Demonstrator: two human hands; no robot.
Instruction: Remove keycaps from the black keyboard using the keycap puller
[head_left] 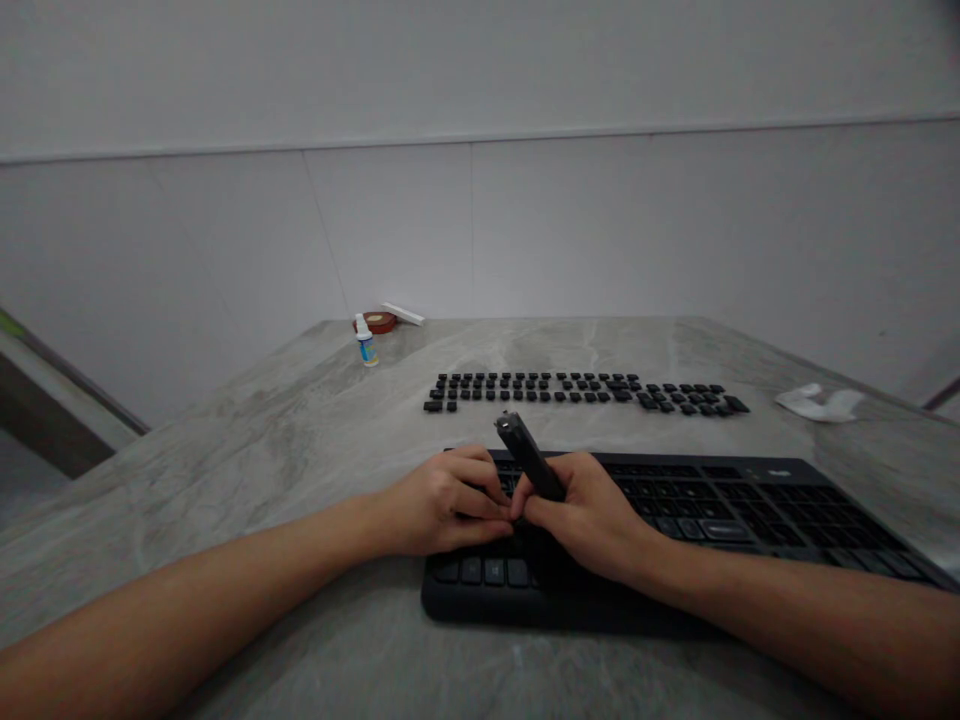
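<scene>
Standing over at the far left of the table (247, 480), a small white-topped bottle (367, 345) opens the line-up, with a red-brown round item (379, 322) and a white strip (405, 314) just behind it. Moving along, here is the left hand (457, 500), low over the left end of the black keyboard (720, 530), fingertips bunched together; whether anything is pinched between them, nobody can tell from this angle. And right there, almost meeting it, the right hand (592, 520), fingers curled firmly round a black stick-like tool (529, 455)! Its upper end tips away and to the left, its lower end hidden behind the hand.

Now the key relation: the keyboard lies directly under both grips, its long axis running left to right, the tool slanting across it. The left hand has the left end; most of the board stretches off to the right, past the right hand and partly under that forearm. Beyond it, loose black keycaps (536, 385) sit in rows, and farthest right, a crumpled white piece (817, 403).
</scene>
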